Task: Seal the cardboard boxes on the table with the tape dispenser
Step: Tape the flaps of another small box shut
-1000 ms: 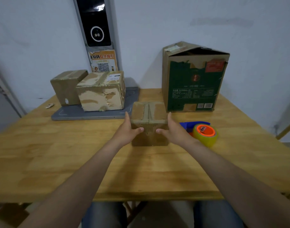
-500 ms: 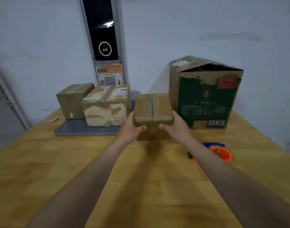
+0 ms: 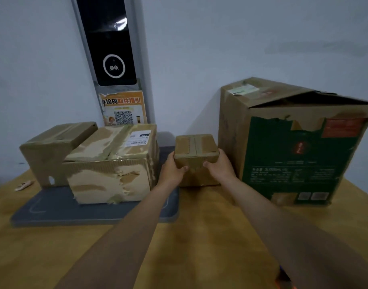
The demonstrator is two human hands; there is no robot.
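A small brown cardboard box [image 3: 195, 148] with a taped seam across its top is held between both my hands at the back of the wooden table [image 3: 199, 236]. My left hand [image 3: 172, 170] grips its left side and my right hand [image 3: 219, 166] grips its right side. The box's bottom edge is at the table surface, between the grey mat and the tall green box. The tape dispenser is almost hidden behind my right forearm at the lower right.
A worn taped box [image 3: 112, 163] and a smaller box [image 3: 53, 147] sit on a grey mat [image 3: 74, 211] to the left. A tall green box [image 3: 293, 142] with a raised flap stands right. A wall device [image 3: 110, 42] and an orange notice [image 3: 122, 109] are behind.
Both hands carried the small box from the table's middle, up and away toward the back wall, and brought it down between the mat and the green box. The view moved forward.
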